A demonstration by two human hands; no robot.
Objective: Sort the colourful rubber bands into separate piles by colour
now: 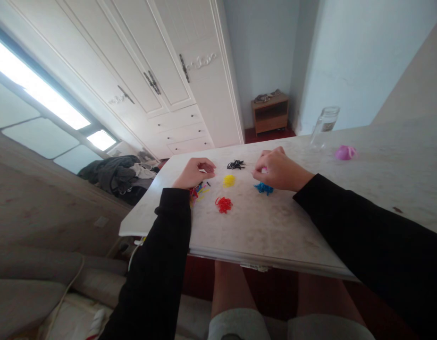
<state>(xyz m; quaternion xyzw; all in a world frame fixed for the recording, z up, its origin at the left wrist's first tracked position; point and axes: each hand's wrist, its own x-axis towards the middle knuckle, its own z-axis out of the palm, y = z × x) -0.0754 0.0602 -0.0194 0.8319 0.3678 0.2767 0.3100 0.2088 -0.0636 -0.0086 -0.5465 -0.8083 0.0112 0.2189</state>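
My left hand [195, 173] is over the left part of the table, its fingers curved and the tips slightly apart. Partly hidden beneath it lies a mixed pile of thin coloured strips [197, 193]. My right hand [278, 170] is closed in a pinch just above a pile of blue strips [264, 189]. A bit of pink shows between its fingers, too small to name. Between the hands lie a pile of black strips [236, 164] and a pile of yellow strips [229, 180]. Closer to me is a pile of red strips [223, 205].
A clear glass jar [324, 126] stands at the table's far right side, beside a pink rounded object [345, 152]. The pale table [275, 231] has its front edge above my legs. Dark clothes [115, 177] are heaped beyond its left end.
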